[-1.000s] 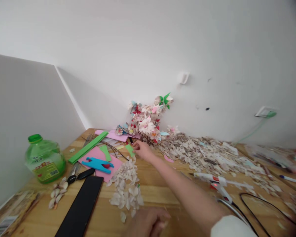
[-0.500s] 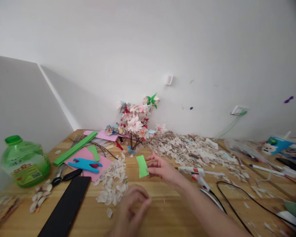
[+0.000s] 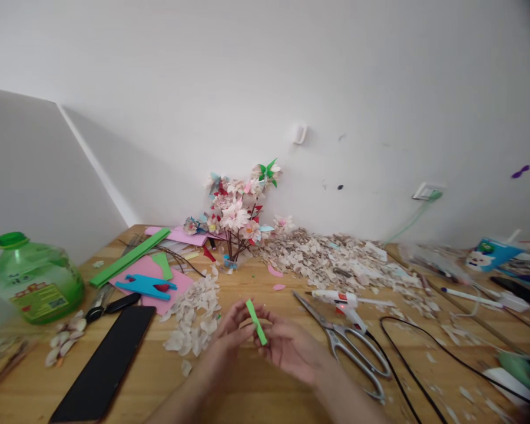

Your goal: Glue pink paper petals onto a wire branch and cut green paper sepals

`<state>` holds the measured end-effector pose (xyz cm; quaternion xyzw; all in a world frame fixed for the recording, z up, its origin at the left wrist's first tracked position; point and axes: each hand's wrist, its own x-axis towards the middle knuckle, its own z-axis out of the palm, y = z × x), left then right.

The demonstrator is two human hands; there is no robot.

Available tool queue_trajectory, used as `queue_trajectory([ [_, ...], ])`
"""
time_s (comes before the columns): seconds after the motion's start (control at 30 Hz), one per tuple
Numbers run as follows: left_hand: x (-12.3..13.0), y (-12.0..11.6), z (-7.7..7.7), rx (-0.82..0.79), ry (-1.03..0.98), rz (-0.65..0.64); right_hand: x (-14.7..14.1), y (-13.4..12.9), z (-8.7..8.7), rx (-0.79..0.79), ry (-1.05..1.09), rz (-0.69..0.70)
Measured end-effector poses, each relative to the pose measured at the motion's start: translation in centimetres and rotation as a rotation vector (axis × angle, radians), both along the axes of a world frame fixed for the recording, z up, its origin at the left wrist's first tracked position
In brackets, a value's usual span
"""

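Note:
A small piece of green paper (image 3: 257, 323) is held between my two hands above the table, showing as a narrow strip. It looks folded or seen nearly edge-on; I cannot tell which. My left hand (image 3: 230, 331) pinches its left side, while my right hand (image 3: 291, 346) grips it from the right with curled fingers. To the right of my right hand lie grey scissors (image 3: 335, 341) with slightly parted blades. A white glue gun (image 3: 338, 299) rests just behind them. Pale petal-like flakes (image 3: 194, 318) are heaped to the left, and two pink paper petals (image 3: 279, 287) lie beyond my hands.
A bunch of handmade flowers (image 3: 236, 215) stands at the back. On the left are a green bottle (image 3: 37, 282), a black slab (image 3: 106, 365), pink paper (image 3: 159, 300) and green strips (image 3: 130, 257). A large flake pile (image 3: 327, 259) and a black cable (image 3: 413, 365) occupy the right.
My left hand has risen to the green paper and taken hold of it. My right hand has drawn the paper nearer. It appeared as a wide rectangle before; the scissors and pink petals are now uncovered.

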<state>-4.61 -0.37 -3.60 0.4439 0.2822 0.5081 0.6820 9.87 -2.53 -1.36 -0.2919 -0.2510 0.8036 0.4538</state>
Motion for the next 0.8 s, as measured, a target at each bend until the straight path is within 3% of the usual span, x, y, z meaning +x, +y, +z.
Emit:
queue_trajectory([
  [0.13,0.2,-0.2,-0.1,-0.053,-0.165,-0.192,0.4,-0.2,-0.5,-0.057,0.011,0.029],
  [0.27,0.3,-0.2,-0.3,-0.111,-0.121,-0.238,0.3,-0.5,-1.0,-0.073,-0.036,0.051],
  [0.37,0.2,-0.1,-0.6,-0.158,-0.062,-0.164,1.1,-0.8,-1.2,-0.034,-0.128,0.038],
  [0.43,0.0,0.0,-0.9,-0.208,-0.041,-0.056,2.9,-1.2,-1.3,0.114,-0.4,-0.033],
  [0.53,-0.3,0.2,-1.4,-0.28,-0.045,0.05,8.0,-2.2,-1.7,0.409,-1.172,-0.223],
  [0.63,-0.5,0.5,-1.6,-0.308,-0.038,0.086,13.3,-3.7,-2.6,0.432,-1.835,-0.256],
  [0.7,-0.5,0.6,-1.5,-0.309,-0.035,0.085,15.5,-4.6,-3.3,0.387,-2.017,-0.142],
  [0.8,-0.7,0.6,-1.3,-0.299,-0.03,0.05,16.0,-5.2,-3.9,0.338,-2.114,-0.028],
])
